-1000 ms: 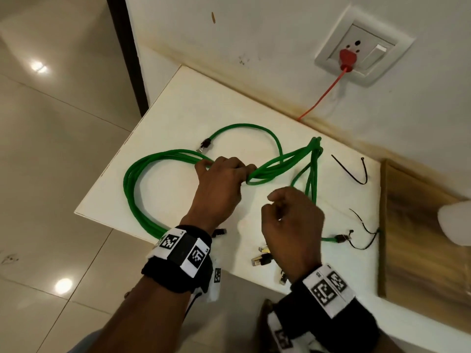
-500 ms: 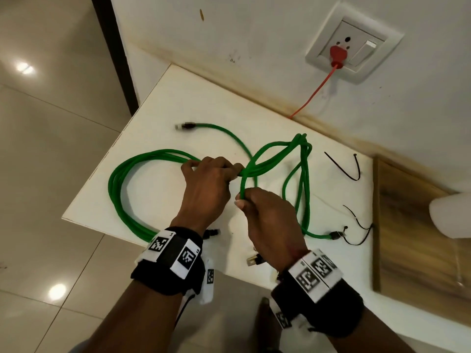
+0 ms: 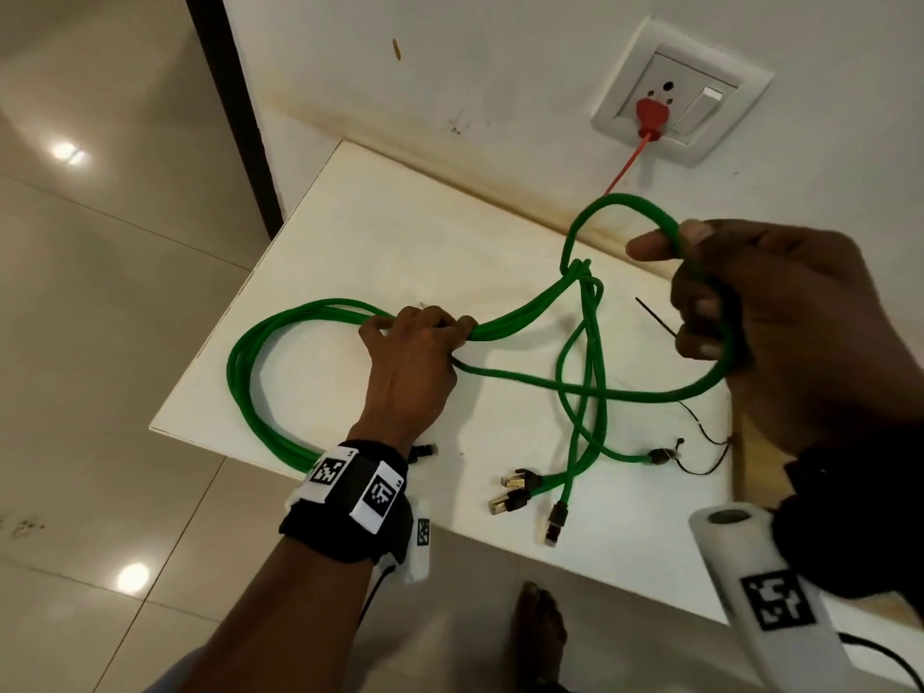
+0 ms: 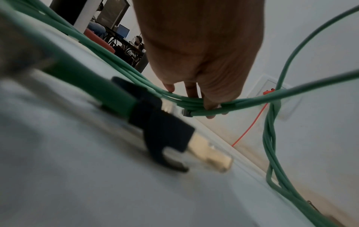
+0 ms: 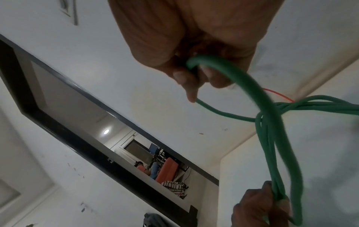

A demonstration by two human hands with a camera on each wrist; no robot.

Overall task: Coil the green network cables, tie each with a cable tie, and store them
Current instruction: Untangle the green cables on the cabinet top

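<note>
Several green network cables [image 3: 240, 372] lie as a loose coil on the white table [image 3: 400, 232]. My left hand [image 3: 425, 332] grips the bundled strands where the coil closes, also shown in the left wrist view [image 4: 204, 104]. My right hand [image 3: 690, 287] is raised above the table's right side and holds one green strand [image 3: 620, 202] in a loop; the right wrist view shows its fingers curled round it [image 5: 204, 67]. The strands cross in a tangle [image 3: 582, 272] between the hands. Plugs [image 3: 515, 487] lie near the front edge. Black cable ties [image 3: 655, 317] lie on the right.
A wall socket with a red plug [image 3: 650, 117] and its red wire sits above the table's back edge. A wooden board [image 3: 740, 442] borders the table on the right. More thin black ties [image 3: 700, 442] lie beside a plug. Tiled floor [image 3: 100, 292] lies left of the table.
My right hand has risen up and to the right from beside the left hand, lifting one strand into a loop. The plug end at the back left has gone from there.
</note>
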